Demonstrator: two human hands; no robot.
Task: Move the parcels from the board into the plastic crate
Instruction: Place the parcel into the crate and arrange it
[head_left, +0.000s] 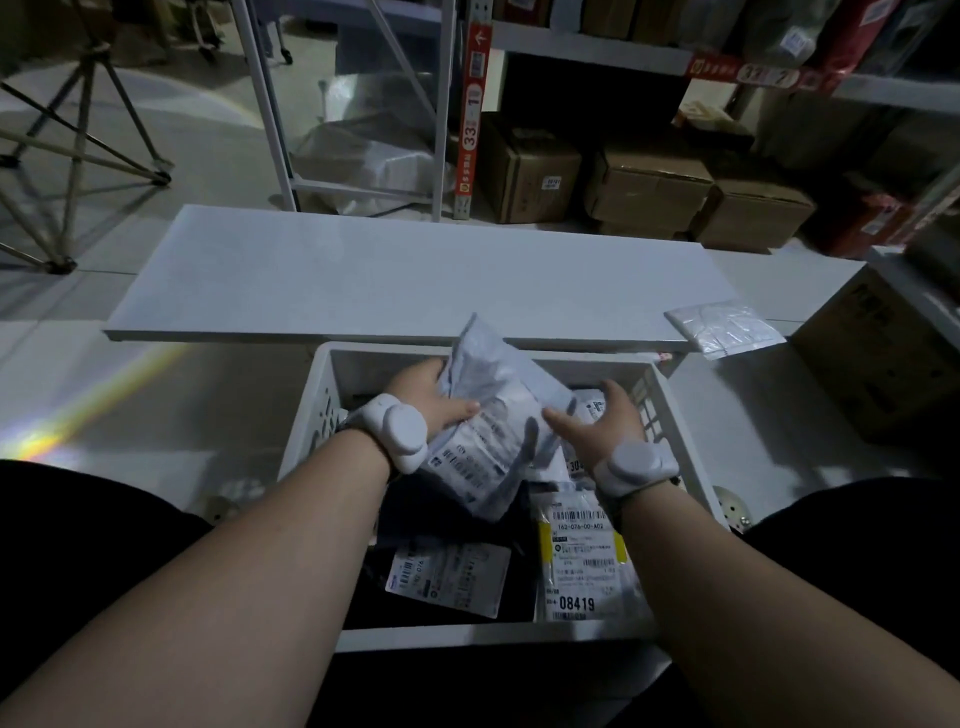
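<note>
One grey parcel (498, 415) is held tilted over the open top of the white plastic crate (675, 415), its upper corner rising above the crate's far rim and its labelled lower end dipping inside. The left hand (428, 397) grips the parcel's left edge, thumb lying across the front face and fingers tucked behind the bag. The right hand (602, 421) is spread, palm turned towards the parcel, with the thumb at the bag's right edge; whether it actually touches the bag cannot be told. Both wrists carry white rounded wristbands (397, 431).

Several more parcels already lie in the crate: a white bag with a printed label reading 08419 (582, 566) at the near right, a smaller labelled parcel (449, 577) lying slanted at the near left on top of dark packages (452, 525), and further labels partly hidden beneath the held bag.

Just beyond the crate lies the long white board (363, 270), flat on the pale floor. At its right near corner one clear-wrapped white parcel (724, 330) lies overhanging the edge.

Behind the board stand metal shelving uprights (470, 109) with red number tags, brown cardboard boxes (649, 182) on the floor beneath the shelves, and a tripod-like stand (78, 130) to the far left.
</note>
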